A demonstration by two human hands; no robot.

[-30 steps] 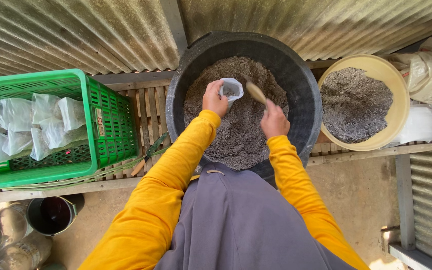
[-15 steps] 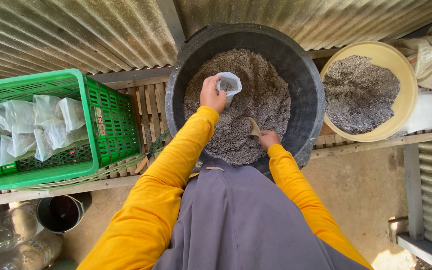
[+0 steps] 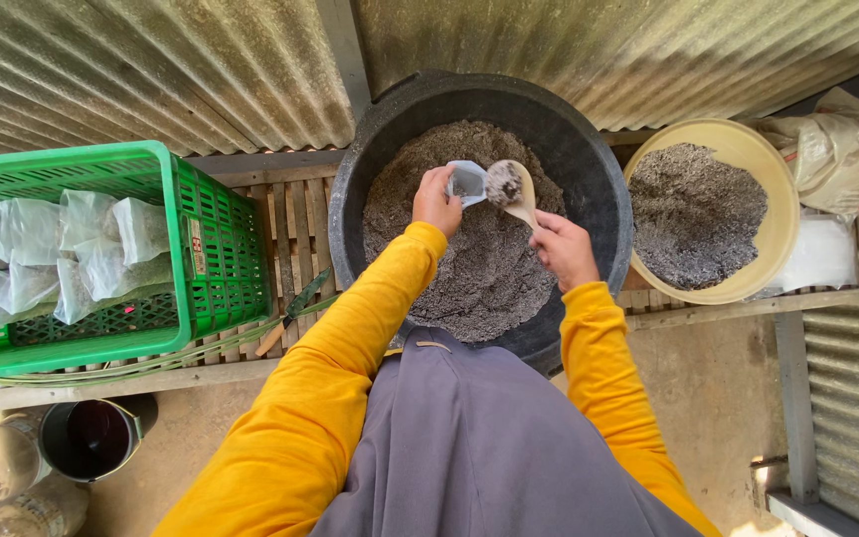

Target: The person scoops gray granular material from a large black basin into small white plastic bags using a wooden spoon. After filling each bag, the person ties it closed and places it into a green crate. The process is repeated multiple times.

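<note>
Tub: round black plastic tub (image 3: 589, 169) of coarse grey soil.
Left hand (image 3: 436, 202): pinches small clear plastic bag (image 3: 466, 181) open.
Right hand (image 3: 564, 249): grips soil-laden wooden spoon (image 3: 511, 189), touching the bag's mouth.

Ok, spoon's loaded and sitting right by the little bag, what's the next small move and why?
Probably tip the spoon into the small clear bag. The right hand holds the spoon heaped with grey mix right beside the bag's mouth, which the left hand holds open above the black tub, so any spill should fall back in.
</note>
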